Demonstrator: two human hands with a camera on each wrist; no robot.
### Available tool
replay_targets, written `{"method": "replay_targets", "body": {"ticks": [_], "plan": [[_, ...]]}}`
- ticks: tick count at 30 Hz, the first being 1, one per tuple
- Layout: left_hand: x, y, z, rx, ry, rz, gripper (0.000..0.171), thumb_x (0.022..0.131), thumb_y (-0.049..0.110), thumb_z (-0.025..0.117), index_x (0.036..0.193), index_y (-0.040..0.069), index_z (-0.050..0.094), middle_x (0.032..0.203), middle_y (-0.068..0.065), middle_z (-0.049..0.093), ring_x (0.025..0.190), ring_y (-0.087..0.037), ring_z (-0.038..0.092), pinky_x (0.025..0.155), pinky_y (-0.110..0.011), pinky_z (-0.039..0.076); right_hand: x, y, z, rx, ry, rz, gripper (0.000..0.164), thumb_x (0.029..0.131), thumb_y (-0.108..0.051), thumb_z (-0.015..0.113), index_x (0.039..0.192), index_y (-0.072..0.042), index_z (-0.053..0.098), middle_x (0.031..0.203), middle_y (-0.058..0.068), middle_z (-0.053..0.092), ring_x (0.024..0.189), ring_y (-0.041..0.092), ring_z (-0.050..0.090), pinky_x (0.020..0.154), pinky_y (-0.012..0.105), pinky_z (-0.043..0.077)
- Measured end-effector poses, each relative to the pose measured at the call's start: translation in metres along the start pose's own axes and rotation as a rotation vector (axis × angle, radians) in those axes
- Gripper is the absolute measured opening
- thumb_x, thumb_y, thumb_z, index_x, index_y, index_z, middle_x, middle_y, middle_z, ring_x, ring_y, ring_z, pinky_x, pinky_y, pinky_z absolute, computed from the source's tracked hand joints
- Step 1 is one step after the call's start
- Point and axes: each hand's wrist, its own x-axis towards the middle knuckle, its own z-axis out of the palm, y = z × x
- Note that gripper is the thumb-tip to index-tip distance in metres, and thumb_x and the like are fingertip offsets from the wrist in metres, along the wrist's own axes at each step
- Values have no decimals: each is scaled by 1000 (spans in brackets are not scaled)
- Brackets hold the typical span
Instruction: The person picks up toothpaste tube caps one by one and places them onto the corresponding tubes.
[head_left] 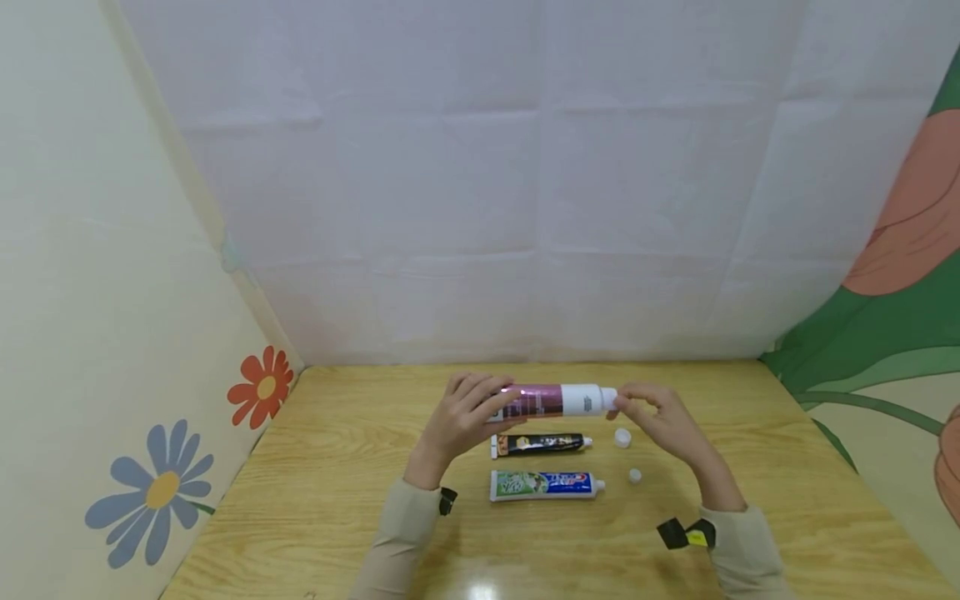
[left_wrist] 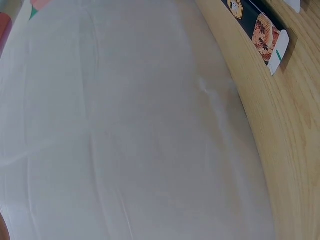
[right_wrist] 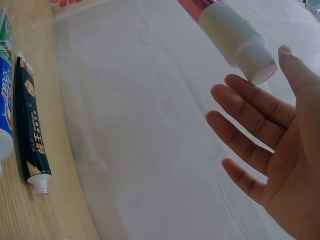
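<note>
A pink and white toothpaste tube (head_left: 540, 401) is held sideways above the table by my left hand (head_left: 467, 410), fingers over its back end and thumb below. Its white cap (right_wrist: 257, 64) points toward my right hand (head_left: 660, 419). In the right wrist view, that hand's fingers are spread and loosely bent around the cap's end, with the thumb slightly apart from it. Under the held tube lies a black toothpaste tube (head_left: 542, 444) with its nozzle bare. Nearer the front is a green and blue toothpaste tube (head_left: 543, 485), also uncapped.
Two loose white caps lie on the wooden table (head_left: 330, 483) right of the tubes: a larger cap (head_left: 622, 437) and a smaller cap (head_left: 635, 476). A pale cloth (head_left: 480, 208) hangs behind the table. Flower-patterned panels (head_left: 150, 333) stand at the sides.
</note>
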Motion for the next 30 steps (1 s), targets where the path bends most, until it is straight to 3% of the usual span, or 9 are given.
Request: {"method": "replay_targets", "body": {"ticks": [4, 8, 11, 16, 21, 30], "plan": [[0, -1, 0, 4, 0, 1, 64, 61, 37, 85, 114, 11, 61, 110, -5, 63, 92, -19, 55, 77, -32, 41, 0, 2, 0, -8, -4, 21, 14, 92, -7, 54, 87, -5, 68, 84, 12, 68, 90, 15, 59, 86, 62, 39], [0, -1, 1, 1, -4, 0, 64, 62, 37, 84, 115, 11, 60, 111, -5, 63, 92, -19, 55, 77, -32, 41, -1, 24, 3, -22, 12, 42, 10, 91, -14, 59, 95, -12, 68, 88, 2, 69, 94, 19, 59, 89, 63, 37], [-2, -1, 1, 0, -12, -1, 64, 62, 37, 84, 116, 11, 60, 111, -5, 63, 92, -19, 55, 77, -32, 41, -1, 38, 5, -18, 28, 47, 15, 89, -19, 62, 103, -14, 67, 95, -3, 68, 97, 21, 59, 91, 64, 35], [-2, -1, 0, -2, -23, -2, 62, 63, 36, 84, 115, 10, 61, 111, -6, 63, 94, -19, 55, 77, -32, 41, -1, 39, 4, -1, 30, 15, 26, 87, -16, 64, 114, -15, 63, 101, -3, 66, 98, 15, 58, 93, 60, 36], [-2, -2, 0, 1, -24, -5, 60, 64, 36, 84, 113, 11, 62, 111, -5, 63, 94, -19, 55, 76, -32, 40, -1, 34, 3, 16, 31, -25, 37, 83, -7, 67, 119, -13, 60, 101, -2, 65, 95, 8, 57, 90, 50, 39], [-2, -1, -1, 5, -30, -11, 61, 64, 36, 84, 115, 11, 60, 109, -6, 64, 93, -19, 55, 76, -33, 40, -1, 2, -4, 40, 36, -40, 40, 78, -2, 71, 116, -1, 59, 102, 6, 65, 95, 11, 57, 91, 50, 39]]}}
